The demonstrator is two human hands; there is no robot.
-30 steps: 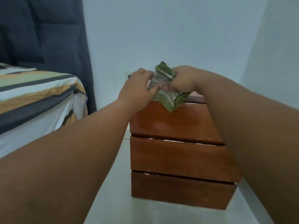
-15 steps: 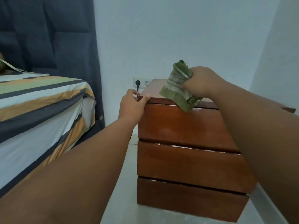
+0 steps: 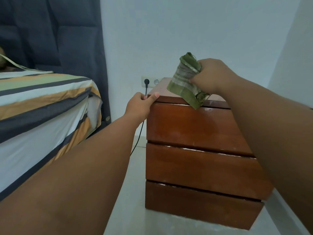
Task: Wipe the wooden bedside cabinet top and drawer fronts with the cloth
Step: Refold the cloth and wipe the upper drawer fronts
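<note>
Above the cabinet's front edge, right hand (image 3: 212, 76) closed around a bunched green striped cloth (image 3: 186, 80), folds hanging down past the lip of the top toward the upper drawer front; whether the lowest fold touches the wood is hard to tell. Left hand (image 3: 141, 106) curled over the near-left corner of the wooden bedside cabinet (image 3: 194, 129), thumb on top, steadying it, holding nothing else. By the look of it, set-up just before the first pass: cloth gathered, not yet flat on the top (image 3: 162, 89). Next, probably lower and spread the cloth onto that surface, then down over the three drawer fronts (image 3: 199, 167). Black cable (image 3: 139, 133) from the wall socket (image 3: 149, 81) close behind the left hand, worth avoiding. Most of the top hidden behind cloth and right forearm; cabinet's right side cut off by that arm. Striped bed (image 3: 42, 99) at left.
</note>
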